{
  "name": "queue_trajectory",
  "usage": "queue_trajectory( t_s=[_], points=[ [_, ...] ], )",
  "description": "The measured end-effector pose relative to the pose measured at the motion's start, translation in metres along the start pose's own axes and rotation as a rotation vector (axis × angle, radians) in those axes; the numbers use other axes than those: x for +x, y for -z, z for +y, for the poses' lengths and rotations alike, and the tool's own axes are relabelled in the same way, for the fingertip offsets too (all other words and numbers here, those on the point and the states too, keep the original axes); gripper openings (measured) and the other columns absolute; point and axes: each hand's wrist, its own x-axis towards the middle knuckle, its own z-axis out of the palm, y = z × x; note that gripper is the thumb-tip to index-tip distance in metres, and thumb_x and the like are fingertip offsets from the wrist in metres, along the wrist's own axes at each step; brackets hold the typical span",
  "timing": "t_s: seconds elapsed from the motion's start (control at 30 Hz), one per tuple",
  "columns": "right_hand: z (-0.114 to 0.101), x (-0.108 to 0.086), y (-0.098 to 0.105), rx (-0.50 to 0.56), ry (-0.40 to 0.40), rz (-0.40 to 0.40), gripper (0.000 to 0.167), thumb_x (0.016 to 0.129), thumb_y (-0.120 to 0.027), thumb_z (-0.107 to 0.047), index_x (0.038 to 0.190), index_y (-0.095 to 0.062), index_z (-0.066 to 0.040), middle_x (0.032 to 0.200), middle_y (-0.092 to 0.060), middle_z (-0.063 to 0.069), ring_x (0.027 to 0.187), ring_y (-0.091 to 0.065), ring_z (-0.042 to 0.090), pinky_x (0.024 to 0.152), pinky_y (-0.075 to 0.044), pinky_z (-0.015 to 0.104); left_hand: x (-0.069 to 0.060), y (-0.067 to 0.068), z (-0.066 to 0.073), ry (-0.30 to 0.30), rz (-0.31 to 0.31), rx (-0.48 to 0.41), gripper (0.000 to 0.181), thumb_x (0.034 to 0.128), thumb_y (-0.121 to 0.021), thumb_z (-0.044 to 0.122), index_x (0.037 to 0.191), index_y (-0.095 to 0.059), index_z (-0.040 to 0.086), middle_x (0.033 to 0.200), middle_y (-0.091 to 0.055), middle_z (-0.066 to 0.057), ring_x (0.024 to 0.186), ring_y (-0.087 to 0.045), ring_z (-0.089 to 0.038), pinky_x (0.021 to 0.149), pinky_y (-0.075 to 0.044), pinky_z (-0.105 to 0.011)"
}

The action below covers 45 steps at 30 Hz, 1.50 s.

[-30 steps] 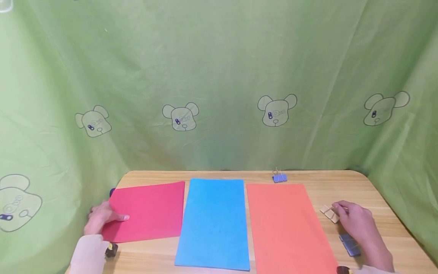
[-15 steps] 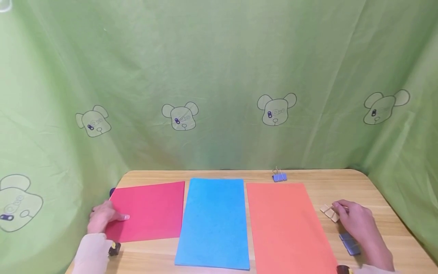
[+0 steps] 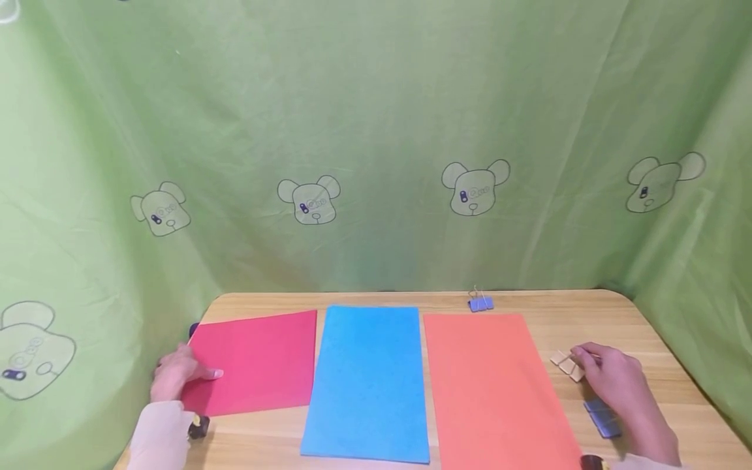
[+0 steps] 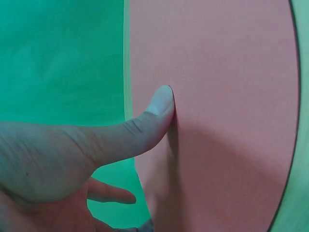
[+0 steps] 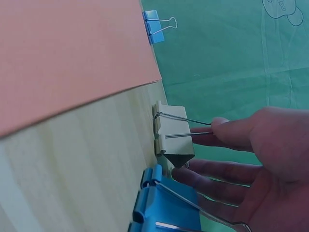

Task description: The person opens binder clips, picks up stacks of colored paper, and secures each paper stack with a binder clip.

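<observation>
My left hand [image 3: 175,373] is at the table's left edge, its thumb pressing on the red paper [image 3: 252,362]. In the left wrist view the thumb lies nearly straight on the paper [image 4: 217,58], while other fingers hang loosely beyond its edge; some are cut off below. My right hand [image 3: 617,382] pinches a wire handle of a cream binder clip [image 3: 566,365], which stands right of the orange paper [image 3: 493,385]. The right wrist view has the thumb and a finger at the handles of that clip [image 5: 176,130]. Close to this hand lies a larger blue binder clip [image 3: 602,419].
Blue paper [image 3: 367,385] lies between the red and orange sheets on the wooden table [image 3: 252,440]. A small blue-violet binder clip [image 3: 481,304] sits behind the orange paper. At the left edge, a dark blue object [image 3: 193,329] shows partly. Green cloth [image 3: 376,130] surrounds the table.
Over the last second my left hand has shifted slightly to the right, thumb still on the red paper. The right hand and the cream clip have hardly moved.
</observation>
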Motion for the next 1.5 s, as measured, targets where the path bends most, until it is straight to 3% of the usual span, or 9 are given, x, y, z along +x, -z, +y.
queue_trajectory(
  t_s=[0.43,0.63,0.73,0.93,1.03,1.13,1.23,1.37,1.5],
  points=[
    [-0.004,-0.003,-0.002,0.066,0.017,-0.009,0.034,0.106,-0.057,-0.021,0.112,-0.071,0.009,0.104,-0.07,0.033,0.102,-0.06,0.062,0.082,-0.046,0.074,0.002,-0.002,-0.013,-0.001,-0.018,-0.081,0.115,0.0752,-0.091,0.042,0.135,-0.02,-0.026,0.11,-0.032,-0.048,0.108,-0.045,-0.062,0.093,-0.045,-0.068],
    [-0.003,-0.003,-0.002,0.071,0.009,-0.025,0.035,0.106,-0.056,-0.022,0.113,-0.07,0.009,0.106,-0.069,0.034,0.101,-0.061,0.062,0.082,-0.046,0.074,-0.001,0.0,-0.025,-0.032,0.052,-0.108,0.075,0.082,-0.084,0.029,0.12,-0.041,-0.019,0.109,-0.051,-0.041,0.1,-0.054,-0.053,0.084,-0.046,-0.068],
    [-0.003,-0.003,-0.003,0.077,0.012,-0.019,0.034,0.106,-0.056,-0.022,0.113,-0.071,0.008,0.105,-0.069,0.034,0.101,-0.061,0.062,0.082,-0.046,0.073,-0.002,0.002,-0.031,-0.069,0.077,-0.176,0.064,0.0833,-0.079,0.017,0.118,-0.039,-0.018,0.106,-0.052,-0.04,0.097,-0.054,-0.052,0.08,-0.048,-0.063],
    [-0.001,-0.002,-0.004,0.079,0.028,-0.006,0.032,0.106,-0.056,-0.021,0.11,-0.072,0.007,0.104,-0.07,0.033,0.1,-0.062,0.061,0.081,-0.046,0.073,0.005,0.004,-0.033,-0.143,0.071,-0.391,0.074,0.0819,-0.074,0.003,0.135,-0.031,-0.025,0.113,-0.053,-0.044,0.094,-0.062,-0.047,0.078,-0.056,-0.053],
    [-0.001,-0.001,-0.004,0.08,0.028,-0.006,0.033,0.106,-0.056,-0.021,0.11,-0.072,0.006,0.105,-0.07,0.034,0.1,-0.062,0.062,0.082,-0.046,0.073,0.007,0.007,-0.031,-0.152,0.025,-0.524,0.062,0.0864,-0.068,-0.001,0.133,-0.037,-0.025,0.102,-0.061,-0.036,0.083,-0.067,-0.035,0.071,-0.058,-0.045],
    [-0.001,0.0,-0.003,0.091,0.014,-0.013,0.034,0.106,-0.056,-0.023,0.112,-0.072,0.007,0.107,-0.069,0.035,0.101,-0.061,0.062,0.081,-0.046,0.073,0.005,0.013,-0.029,-0.163,0.008,-0.61,0.041,0.0912,-0.062,-0.002,0.121,-0.046,-0.024,0.086,-0.065,-0.02,0.073,-0.065,-0.023,0.064,-0.057,-0.037],
    [-0.003,0.001,0.0,0.118,-0.007,-0.021,0.034,0.106,-0.056,-0.023,0.113,-0.071,0.007,0.111,-0.067,0.037,0.102,-0.061,0.062,0.081,-0.046,0.072,0.001,0.021,-0.027,-0.173,0.016,-0.643,0.031,0.0946,-0.06,-0.001,0.116,-0.049,-0.021,0.081,-0.065,-0.008,0.07,-0.063,-0.018,0.062,-0.056,-0.034],
    [-0.006,0.002,0.005,0.163,-0.02,-0.035,0.037,0.106,-0.057,-0.026,0.116,-0.069,0.007,0.117,-0.065,0.038,0.106,-0.06,0.061,0.081,-0.046,0.073,-0.006,0.033,-0.026,-0.17,0.011,-0.697,0.03,0.098,-0.061,0.002,0.118,-0.05,-0.018,0.079,-0.067,-0.004,0.069,-0.066,-0.016,0.063,-0.058,-0.034],
    [-0.011,0.005,0.01,0.198,-0.031,-0.057,0.037,0.105,-0.061,-0.029,0.121,-0.068,0.004,0.122,-0.063,0.037,0.108,-0.061,0.059,0.08,-0.049,0.068,-0.016,0.045,-0.022,-0.195,0.064,-0.692,0.03,0.0993,-0.063,0.005,0.117,-0.051,-0.017,0.076,-0.067,-0.001,0.068,-0.067,-0.014,0.062,-0.058,-0.033]
  ],
)
